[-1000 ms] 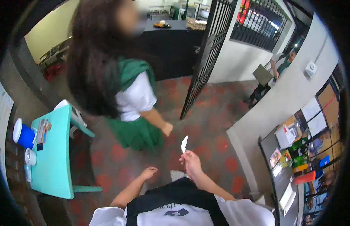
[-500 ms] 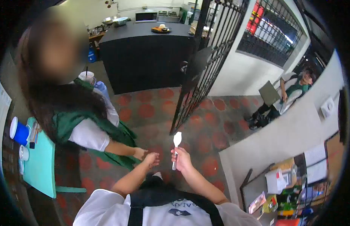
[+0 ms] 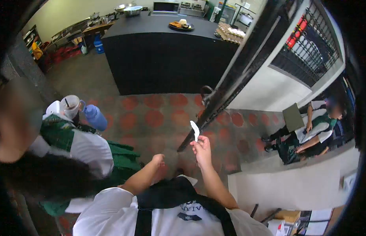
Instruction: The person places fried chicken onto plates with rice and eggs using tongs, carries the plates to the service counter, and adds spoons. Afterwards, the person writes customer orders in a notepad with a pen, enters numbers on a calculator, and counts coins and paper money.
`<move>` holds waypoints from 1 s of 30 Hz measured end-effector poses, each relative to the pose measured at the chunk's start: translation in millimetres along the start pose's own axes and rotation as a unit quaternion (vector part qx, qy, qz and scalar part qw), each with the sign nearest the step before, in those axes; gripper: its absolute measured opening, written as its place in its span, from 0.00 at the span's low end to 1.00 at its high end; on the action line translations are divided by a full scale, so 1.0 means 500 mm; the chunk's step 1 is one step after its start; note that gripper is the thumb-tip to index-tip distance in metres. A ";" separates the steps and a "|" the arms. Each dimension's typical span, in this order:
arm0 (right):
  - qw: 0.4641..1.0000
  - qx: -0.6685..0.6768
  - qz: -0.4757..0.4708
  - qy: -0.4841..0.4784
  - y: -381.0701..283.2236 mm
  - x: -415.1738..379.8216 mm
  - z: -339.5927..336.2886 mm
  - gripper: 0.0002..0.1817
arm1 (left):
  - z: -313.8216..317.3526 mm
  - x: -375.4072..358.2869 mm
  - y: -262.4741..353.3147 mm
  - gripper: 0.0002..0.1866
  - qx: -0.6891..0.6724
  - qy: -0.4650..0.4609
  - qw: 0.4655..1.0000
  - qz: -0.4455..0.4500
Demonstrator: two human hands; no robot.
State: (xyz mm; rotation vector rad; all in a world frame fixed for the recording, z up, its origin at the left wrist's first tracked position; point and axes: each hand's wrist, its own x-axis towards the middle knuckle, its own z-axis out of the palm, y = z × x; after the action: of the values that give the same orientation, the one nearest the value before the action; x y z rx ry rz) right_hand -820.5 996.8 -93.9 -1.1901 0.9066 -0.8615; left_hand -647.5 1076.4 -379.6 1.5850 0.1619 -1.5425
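My right hand (image 3: 200, 148) is raised in front of my apron, its fingers pinched on a spoon-shaped utensil (image 3: 195, 130). The white, curved upper end points up, and my fingers cover the lower part. Over to the left, my left hand (image 3: 158, 159) hovers with curled fingers, and nothing shows in it. Close to that hand is the green garment (image 3: 122, 157) of a person standing at my left. This person has a clear cup (image 3: 70, 105) with a dark straw and a blue bottle (image 3: 95, 117) at their far side.
A dark metal gate (image 3: 230, 90) stands open ahead. Behind it, a black counter (image 3: 171, 65) bears a plate of food (image 3: 181, 25) and egg trays (image 3: 231, 33). At right, a person (image 3: 315, 126) sits beyond a low white wall (image 3: 285, 188).
My view has moved forward, toward the counter and gate. My right hand has lifted and turned the utensil. The person at left has slid toward the view's edge, their arm no longer near my left hand.
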 end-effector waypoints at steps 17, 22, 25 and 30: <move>0.988 0.006 -0.107 -0.114 -0.181 0.379 0.238 0.20 | 0.067 0.310 0.501 0.12 -0.181 0.007 0.978 0.103; 0.992 -0.032 -0.119 0.007 -0.204 0.520 0.317 0.18 | 0.085 0.311 0.800 0.10 0.093 0.031 0.989 0.109; 0.972 -0.056 -0.211 0.088 -0.215 0.651 0.387 0.15 | 0.018 0.326 0.980 0.13 0.038 -0.018 0.990 0.137; 0.948 -0.077 -0.170 0.256 -0.168 0.913 0.389 0.16 | -0.038 0.320 1.258 0.10 0.050 -0.113 0.973 0.197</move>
State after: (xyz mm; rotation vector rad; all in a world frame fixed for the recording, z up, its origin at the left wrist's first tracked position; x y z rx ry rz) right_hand -468.8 640.9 -40.7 -1.3040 1.2207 -1.4451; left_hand -197.0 639.6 -212.2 1.4010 -0.3443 -1.4157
